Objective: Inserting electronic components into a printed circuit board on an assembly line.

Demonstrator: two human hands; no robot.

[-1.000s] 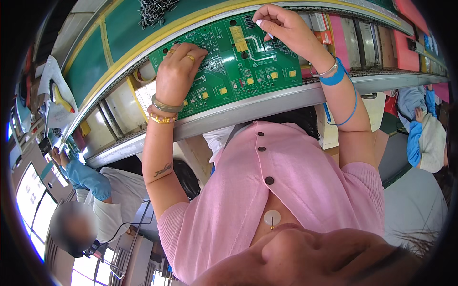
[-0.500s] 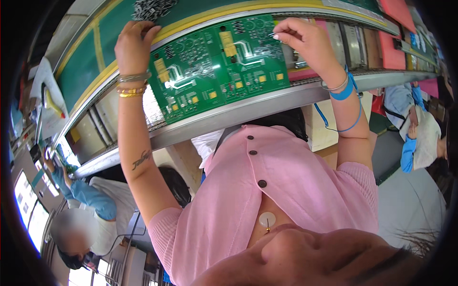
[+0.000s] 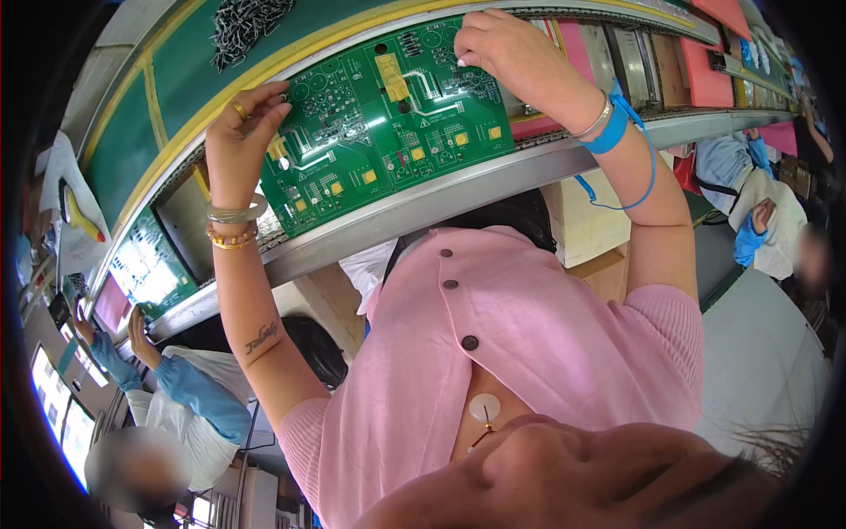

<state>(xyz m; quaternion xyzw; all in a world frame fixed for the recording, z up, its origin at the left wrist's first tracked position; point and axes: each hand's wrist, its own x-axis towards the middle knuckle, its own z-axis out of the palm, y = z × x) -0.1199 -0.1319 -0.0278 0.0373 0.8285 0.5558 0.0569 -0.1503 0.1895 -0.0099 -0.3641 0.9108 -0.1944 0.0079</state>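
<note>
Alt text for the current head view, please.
A person's left hand and right hand are at opposite upper corners of a large green circuit board behind a metal rail; a blue strap circles the right wrist. Beyond lies a pile of small dark parts; at left, a co-worker's hands are near another board.

Circuit board point(image 3: 383, 132) on conveyor point(image 3: 538, 166), component pile point(image 3: 249, 31) behind

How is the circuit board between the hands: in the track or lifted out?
In the track: the circuit board lies between the near rail and far rail, its long edges running along them. Exact seating: cannot tell.
</note>
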